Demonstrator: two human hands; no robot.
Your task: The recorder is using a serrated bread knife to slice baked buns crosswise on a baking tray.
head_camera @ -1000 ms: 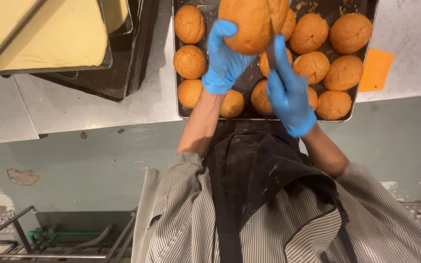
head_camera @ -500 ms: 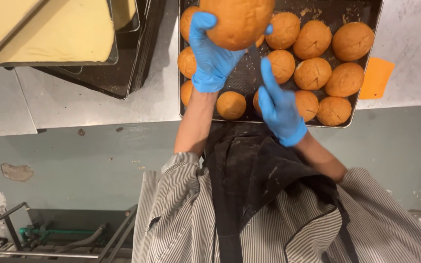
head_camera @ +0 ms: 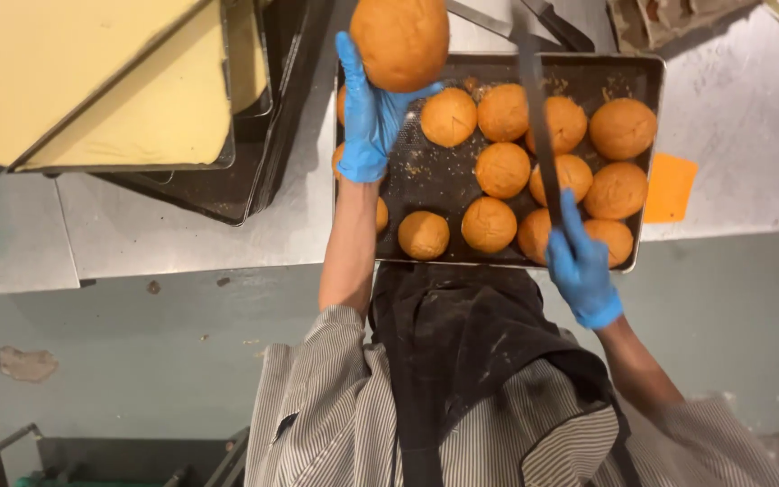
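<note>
Left hand [head_camera: 367, 113], in a blue glove, is cupped around a round golden-brown bun [head_camera: 399, 41] and holds it up above the near-left corner of a dark baking tray [head_camera: 649, 72]. Right hand [head_camera: 577, 261], also gloved in blue, is closed around the handle of a long knife [head_camera: 534, 108], with the forefinger laid along the blade, which reaches across the tray over the rows of buns. More buns [head_camera: 502, 169] of the same kind sit in the tray, close together, with crumbs on the bare metal between them. The tray rests on a steel tabletop [head_camera: 182, 234]. Left of it stands a stack of dark pans with pale yellow sheets [head_camera: 128, 99] lying in them. An orange square [head_camera: 669, 188] lies on the tabletop just right of the tray. Below, a striped shirt and dark apron [head_camera: 462, 361] show
</note>
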